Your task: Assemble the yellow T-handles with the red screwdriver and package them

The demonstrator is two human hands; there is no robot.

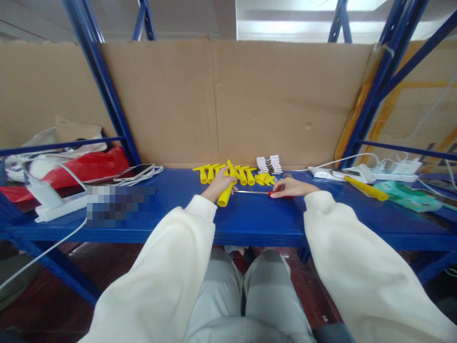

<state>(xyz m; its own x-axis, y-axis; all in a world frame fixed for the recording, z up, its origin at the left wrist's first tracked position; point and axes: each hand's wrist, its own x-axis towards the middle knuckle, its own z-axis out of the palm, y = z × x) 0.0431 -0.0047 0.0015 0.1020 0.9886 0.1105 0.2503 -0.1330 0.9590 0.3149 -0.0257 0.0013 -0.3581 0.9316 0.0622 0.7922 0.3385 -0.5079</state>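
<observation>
My left hand [218, 185] is wrapped round a yellow T-shaped plastic handle [224, 196], its open tube end tilted toward me. My right hand [288, 186] grips the red handle of a screwdriver [253, 192] lying low over the table, its thin metal shaft pointing left toward my left hand. Just behind my left hand stands a row of several more yellow T-shaped handles [203, 176]. Small flat yellow pieces [263, 179] lie in a pile between my hands, and behind them is a stack of white pieces with dark middles [269, 165].
The blue tabletop [257, 219] is backed by a cardboard panel [285, 100] between blue posts. At left are a red bag [103, 166], a phone [134, 172] and a white power strip [64, 206]. On the right lie a yellow tube [367, 188] and a green packet [410, 196].
</observation>
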